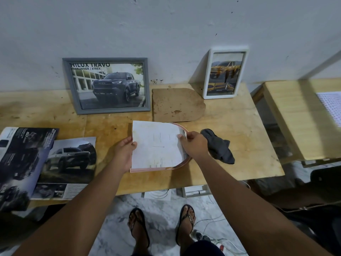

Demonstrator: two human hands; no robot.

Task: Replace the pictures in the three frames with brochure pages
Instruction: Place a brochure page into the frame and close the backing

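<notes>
Left hand point(125, 150) holds pink frame point(147, 170), arch rightward; right hand point(193, 145) pinches page point(158, 145).

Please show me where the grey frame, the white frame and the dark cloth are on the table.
grey frame point(114, 110): head view, on its bottom border.
white frame point(218, 96): head view, on its bottom border.
dark cloth point(218, 146): head view, on the middle of the cloth.

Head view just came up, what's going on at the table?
A person's left hand and right hand hold a trimmed brochure page over the pink arched frame lying flat on the table, seemingly fitting it in. The grey frame and white frame lean against the wall, both showing truck pictures. The brown backing board lies behind, unfitted.
</notes>
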